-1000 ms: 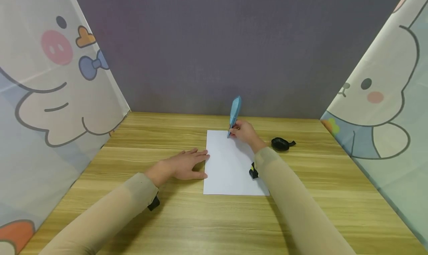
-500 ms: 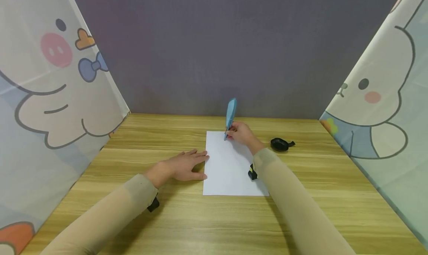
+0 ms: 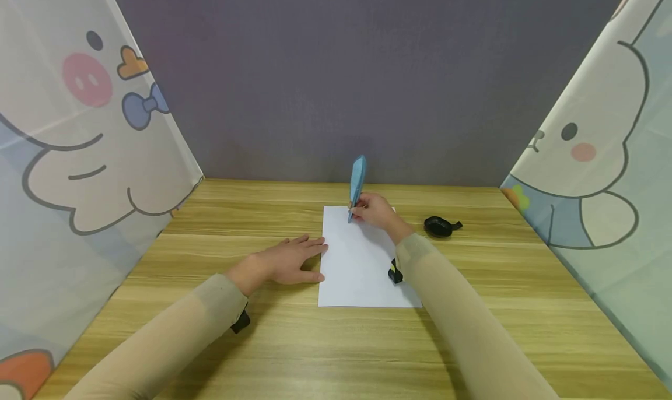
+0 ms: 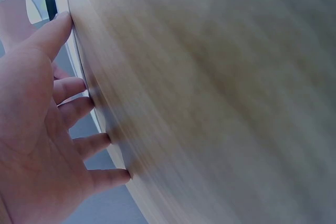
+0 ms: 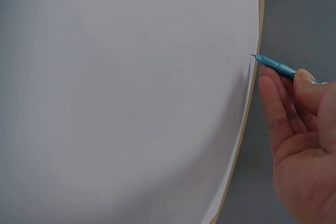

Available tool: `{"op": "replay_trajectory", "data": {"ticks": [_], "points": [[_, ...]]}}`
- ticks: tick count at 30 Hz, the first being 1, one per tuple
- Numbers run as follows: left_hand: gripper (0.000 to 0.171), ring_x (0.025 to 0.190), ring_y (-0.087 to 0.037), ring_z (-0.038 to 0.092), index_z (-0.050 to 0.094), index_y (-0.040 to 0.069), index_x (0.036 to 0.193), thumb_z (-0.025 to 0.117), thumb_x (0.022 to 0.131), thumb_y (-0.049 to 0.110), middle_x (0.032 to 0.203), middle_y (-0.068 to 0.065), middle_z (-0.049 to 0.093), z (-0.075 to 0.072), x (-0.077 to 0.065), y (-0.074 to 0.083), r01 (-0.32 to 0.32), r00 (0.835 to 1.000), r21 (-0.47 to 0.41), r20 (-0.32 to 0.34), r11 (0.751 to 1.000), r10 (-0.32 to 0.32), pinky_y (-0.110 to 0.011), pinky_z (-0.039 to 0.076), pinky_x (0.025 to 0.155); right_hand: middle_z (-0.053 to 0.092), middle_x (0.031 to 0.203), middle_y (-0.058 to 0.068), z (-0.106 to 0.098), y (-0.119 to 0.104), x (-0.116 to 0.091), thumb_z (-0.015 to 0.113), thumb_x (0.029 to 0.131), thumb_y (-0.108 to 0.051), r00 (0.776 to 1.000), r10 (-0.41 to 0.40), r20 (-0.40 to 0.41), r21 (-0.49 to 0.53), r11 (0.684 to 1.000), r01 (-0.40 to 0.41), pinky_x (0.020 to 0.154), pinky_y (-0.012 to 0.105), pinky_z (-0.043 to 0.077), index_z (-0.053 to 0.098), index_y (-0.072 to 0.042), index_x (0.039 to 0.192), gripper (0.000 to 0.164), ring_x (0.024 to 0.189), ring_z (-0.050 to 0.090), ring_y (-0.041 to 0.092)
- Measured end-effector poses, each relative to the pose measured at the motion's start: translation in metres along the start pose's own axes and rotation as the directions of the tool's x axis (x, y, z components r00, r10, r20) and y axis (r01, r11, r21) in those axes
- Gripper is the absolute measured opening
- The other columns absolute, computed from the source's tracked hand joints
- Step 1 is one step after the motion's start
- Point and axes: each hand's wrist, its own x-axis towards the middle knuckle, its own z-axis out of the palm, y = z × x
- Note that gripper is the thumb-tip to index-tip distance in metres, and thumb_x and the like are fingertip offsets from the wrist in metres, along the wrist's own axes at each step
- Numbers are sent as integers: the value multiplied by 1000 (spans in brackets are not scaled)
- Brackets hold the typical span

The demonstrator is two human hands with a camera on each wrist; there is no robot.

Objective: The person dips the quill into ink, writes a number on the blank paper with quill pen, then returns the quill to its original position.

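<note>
A white sheet of paper (image 3: 357, 266) lies on the wooden table. My right hand (image 3: 374, 209) pinches a blue pen (image 3: 357, 175) near its lower end, close to the sheet's far edge. The pen stands nearly upright, its broad, flat upper part rising above the fingers. In the right wrist view the pen (image 5: 283, 69) has its fine tip right at the paper (image 5: 131, 77), where a short thin dark line shows. My left hand (image 3: 294, 261) rests spread, fingertips and thumb at the sheet's left edge. The left wrist view shows these fingers (image 4: 76, 111) straight, against the table surface.
Right of the paper lies a small black oval object (image 3: 438, 226) with a short tab. Behind the wooden table (image 3: 262, 341) rises a dark grey panel (image 3: 336, 79). Cartoon-printed sheets (image 3: 68, 120) flank both sides. A black device (image 3: 396, 272) sits under the right cuff.
My right hand and the pen have shifted left and slightly towards me along the top of the paper. The left hand keeps its place at the sheet's left edge.
</note>
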Motion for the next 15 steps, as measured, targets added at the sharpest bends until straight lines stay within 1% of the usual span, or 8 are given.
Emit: {"op": "replay_trajectory", "data": {"ticks": [9, 15], "points": [[85, 170, -44, 19, 33, 19, 175, 58, 108, 65, 184, -4, 24, 1, 1, 0, -3, 1000, 1, -3, 1000, 3, -75, 21, 132, 77, 115, 19, 4, -3, -2, 70, 109, -10, 1000, 2, 14, -9, 1000, -1, 87, 32, 68, 76, 3, 119, 18, 98, 79, 23], [84, 170, -45, 19, 34, 17, 175, 59, 109, 63, 184, -6, 24, -1, -1, 2, -4, 1000, -11, -3, 1000, 4, -76, 22, 131, 78, 116, 20, 6, -5, -4, 70, 109, -10, 1000, -14, 28, -14, 1000, 15, 87, 32, 67, 76, 2, 120, 17, 97, 79, 23]]}}
